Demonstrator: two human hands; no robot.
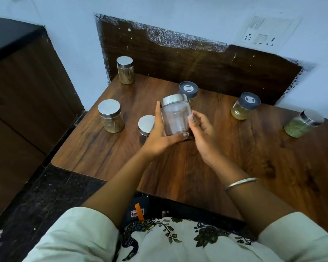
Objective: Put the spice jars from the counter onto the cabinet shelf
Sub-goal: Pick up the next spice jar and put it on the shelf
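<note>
A home kitchen is showing here: spice jars are standing about a wood-grain desk, a wall socket panel is sitting above it, dark wooden cabinets left of it.

Both hands up over the counter: left hand cups the clear jar w/ steel lid, thumb under its base; right hand touches its right side. Six more jars stand around on the wood, e.g. green-filled jar far right, tall brown-filled jar at back left.

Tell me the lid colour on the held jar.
Silver metal lid, clearest in the head view.
</note>
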